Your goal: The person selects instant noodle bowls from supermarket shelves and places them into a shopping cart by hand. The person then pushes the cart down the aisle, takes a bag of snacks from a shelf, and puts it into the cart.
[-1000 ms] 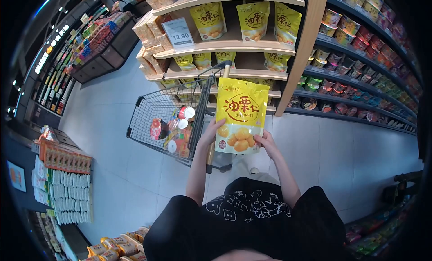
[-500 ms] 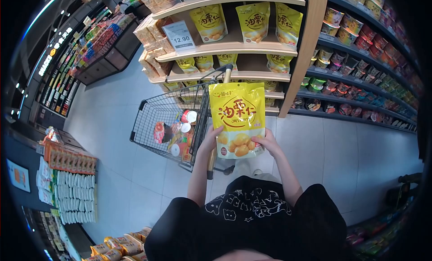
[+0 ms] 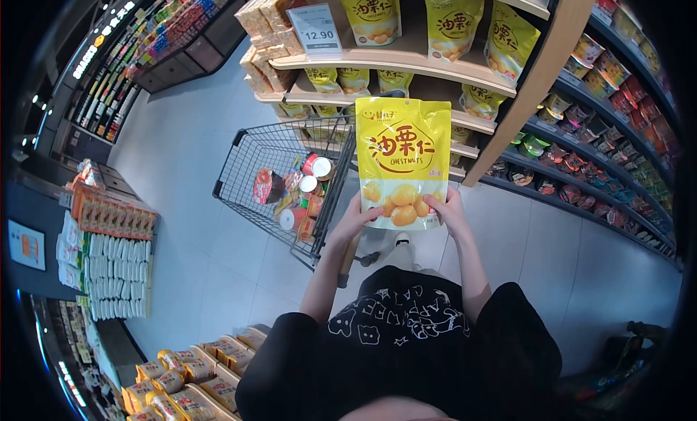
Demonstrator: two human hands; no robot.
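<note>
A yellow chestnut bag [image 3: 404, 159] is held upright, its printed front facing me. My left hand [image 3: 353, 217] grips its lower left edge, with the thumb on the front. At the lower right edge, my right hand [image 3: 449, 209] pinches the bag, thumb also on the front; the fingers behind are hidden. To the left of the bag stands a wire shopping cart [image 3: 243, 203] with several packages inside, among them a red tub [image 3: 267, 185]. The bag covers part of the cart's handle side.
Ahead is a wooden shelf [image 3: 406, 60] with more yellow bags and a 12.90 price sign [image 3: 315, 30]. Shelves of cup noodles [image 3: 555, 156] run along the right. Packaged snacks [image 3: 116, 276] stand at the left, and orange packs [image 3: 174, 381] at the lower left.
The bag and both hands have moved slightly up and to the right in view, still gripping. The shelves ahead have shifted right and tilted with the camera.
</note>
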